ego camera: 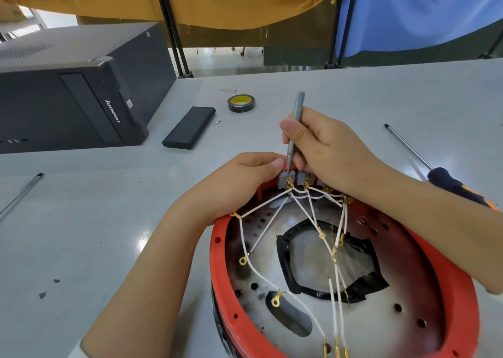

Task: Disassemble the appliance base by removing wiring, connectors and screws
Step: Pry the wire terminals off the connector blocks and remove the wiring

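Observation:
The round appliance base (pixel 217 251) with a red rim lies upside down at the table's near edge, its metal plate exposed. White wires (pixel 260 273) with gold ring terminals fan out from grey connector blocks (pixel 285 182) at its far rim. My right hand (pixel 324 150) grips a thin grey screwdriver (pixel 295 123), whose tip points down at the leftmost block. My left hand (pixel 239 183) holds the rim beside that block, fingertips touching the block's top edge.
A black computer tower (pixel 70 96) lies at the left. A black flat case (pixel 189 131), a small screw bit (pixel 217 122) and a tape roll (pixel 241 103) sit beyond the base. A long screwdriver (pixel 441 172) lies right, a metal rod (pixel 20 194) left.

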`<action>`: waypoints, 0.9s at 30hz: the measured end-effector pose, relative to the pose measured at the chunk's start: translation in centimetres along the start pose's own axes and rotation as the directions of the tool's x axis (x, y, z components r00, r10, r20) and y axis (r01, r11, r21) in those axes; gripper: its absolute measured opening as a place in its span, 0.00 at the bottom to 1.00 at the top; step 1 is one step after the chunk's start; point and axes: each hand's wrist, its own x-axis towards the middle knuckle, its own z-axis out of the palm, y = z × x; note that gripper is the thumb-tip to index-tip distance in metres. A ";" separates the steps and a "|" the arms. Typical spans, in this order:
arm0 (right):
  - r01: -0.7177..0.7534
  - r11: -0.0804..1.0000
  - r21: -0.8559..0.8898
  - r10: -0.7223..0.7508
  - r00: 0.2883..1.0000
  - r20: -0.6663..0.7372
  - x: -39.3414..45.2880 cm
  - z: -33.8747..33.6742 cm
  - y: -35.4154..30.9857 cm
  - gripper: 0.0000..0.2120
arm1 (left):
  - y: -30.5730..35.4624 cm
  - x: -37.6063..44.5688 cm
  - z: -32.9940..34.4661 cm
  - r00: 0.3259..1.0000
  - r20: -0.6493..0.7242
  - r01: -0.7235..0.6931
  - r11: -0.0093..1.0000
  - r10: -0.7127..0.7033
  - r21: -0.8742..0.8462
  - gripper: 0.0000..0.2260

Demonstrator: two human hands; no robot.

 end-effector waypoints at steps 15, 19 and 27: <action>-0.071 0.987 -0.146 0.079 0.995 0.056 1.5 0.4 -0.3 0.16 | 0.1 0.1 0.1 1.000 0.017 0.018 0.998 -0.017 -0.063 0.12; -0.059 0.997 -0.055 0.058 0.998 -0.020 0.7 0.2 -0.1 0.14 | 0.1 0.0 0.1 1.000 0.016 0.000 0.999 0.001 -0.041 0.12; -0.001 0.998 -0.064 -0.001 0.999 -0.045 -0.1 0.1 -0.1 0.13 | -0.2 0.1 0.1 1.000 0.021 0.002 0.997 0.000 -0.076 0.13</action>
